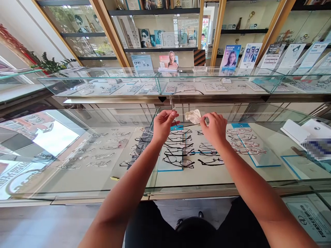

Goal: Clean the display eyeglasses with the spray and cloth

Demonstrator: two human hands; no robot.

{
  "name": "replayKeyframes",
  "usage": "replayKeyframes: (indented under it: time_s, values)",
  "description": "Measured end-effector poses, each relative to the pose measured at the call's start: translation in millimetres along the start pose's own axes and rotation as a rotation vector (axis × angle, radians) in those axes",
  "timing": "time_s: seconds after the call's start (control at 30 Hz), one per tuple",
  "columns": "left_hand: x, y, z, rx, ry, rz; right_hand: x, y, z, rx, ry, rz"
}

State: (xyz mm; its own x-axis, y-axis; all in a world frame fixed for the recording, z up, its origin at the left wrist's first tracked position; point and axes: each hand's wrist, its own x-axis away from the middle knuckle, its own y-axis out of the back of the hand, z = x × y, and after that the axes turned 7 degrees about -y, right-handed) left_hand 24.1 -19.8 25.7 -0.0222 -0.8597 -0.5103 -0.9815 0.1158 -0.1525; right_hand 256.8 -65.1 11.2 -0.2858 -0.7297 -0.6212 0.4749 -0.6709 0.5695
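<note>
Between my two hands is a thin pair of eyeglasses (171,102), turned nearly edge-on above the glass counter. My left hand (163,124) is closed on its front, thumb and fingers pinching near the rim. A slim dark temple runs from there toward my right hand (214,126), whose fingers pinch its far end. A crumpled whitish cloth (193,116) shows just left of my right fingertips; whether they touch it I cannot tell. Below my hands, under the glass, dark-framed glasses (178,151) lie in rows.
The glass display counter (152,179) spans the space before me. Pale frames (102,155) lie inside at left, pinkish ones (245,141) at right. A small yellow object (114,178) is near the front. A white device (317,132) stands at right; another glass case (124,77) lies beyond.
</note>
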Motion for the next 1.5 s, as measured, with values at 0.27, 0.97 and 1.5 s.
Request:
replayKeyframes:
  time_s: [0.27, 0.97, 1.5]
  values:
    - [13, -12.0, 2, -0.058, -0.011, 0.227, 12, 3, 22, -0.238, 0.343, 0.167]
    - [24, -18.3, -11, 0.076, 0.144, 0.355, 14, -6, 23, -0.465, 0.308, 0.308]
    - [19, -18.3, -15, -0.007, 0.108, 0.286, 13, -4, 23, -0.387, 0.297, 0.295]
